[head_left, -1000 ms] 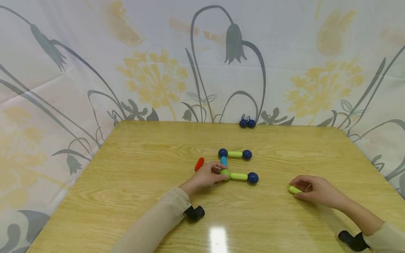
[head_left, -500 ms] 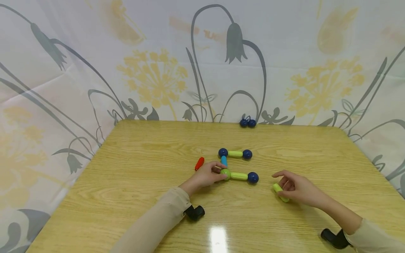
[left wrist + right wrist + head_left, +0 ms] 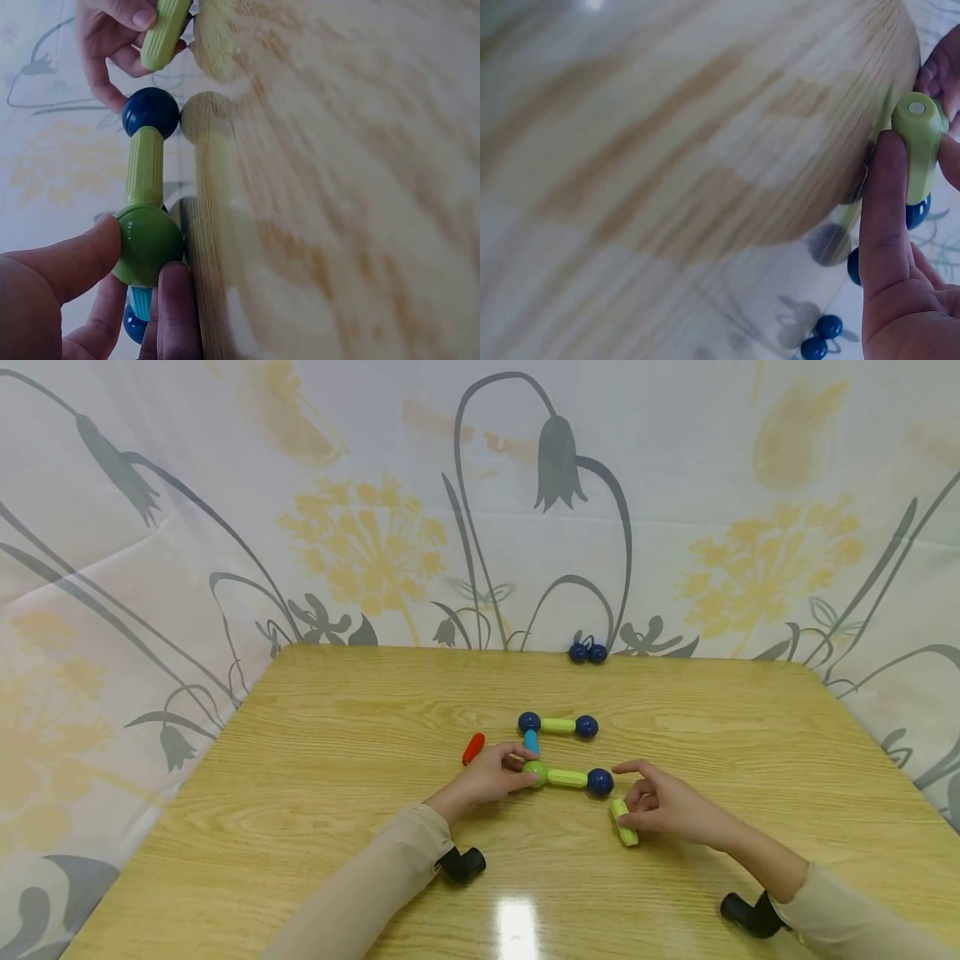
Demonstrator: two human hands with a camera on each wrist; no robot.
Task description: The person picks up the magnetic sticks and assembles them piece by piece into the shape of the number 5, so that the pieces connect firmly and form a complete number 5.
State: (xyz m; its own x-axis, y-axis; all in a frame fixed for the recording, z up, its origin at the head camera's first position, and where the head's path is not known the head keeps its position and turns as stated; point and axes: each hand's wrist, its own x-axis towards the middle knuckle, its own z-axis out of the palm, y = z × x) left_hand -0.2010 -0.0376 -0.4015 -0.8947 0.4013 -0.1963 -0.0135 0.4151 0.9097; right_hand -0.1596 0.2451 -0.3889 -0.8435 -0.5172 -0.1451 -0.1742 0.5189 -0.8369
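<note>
My left hand (image 3: 491, 774) pinches the green ball (image 3: 150, 246) at the corner of a magnetic ball-and-rod shape on the table. From that ball a yellow-green rod (image 3: 567, 778) runs right to a dark blue ball (image 3: 600, 782). A light blue rod (image 3: 531, 743) goes back to another dark blue ball (image 3: 528, 722), where a second yellow-green rod (image 3: 558, 725) leads to a further dark blue ball (image 3: 587, 727). My right hand (image 3: 671, 807) holds a loose yellow-green rod (image 3: 919, 146) between thumb and fingers, close to the near blue ball, index finger stretched out. A silvery disc shows in the rod's end.
A red rod (image 3: 473, 748) lies just left of the shape, beside my left hand. Two dark blue balls (image 3: 587, 652) sit together at the back edge of the wooden table (image 3: 360, 710). A patterned cloth (image 3: 375, 485) hangs behind and at the sides.
My right hand has come left with the loose yellow-green rod, from the right of the table to beside the near blue ball. The rod has turned more upright in view. My left hand stays put.
</note>
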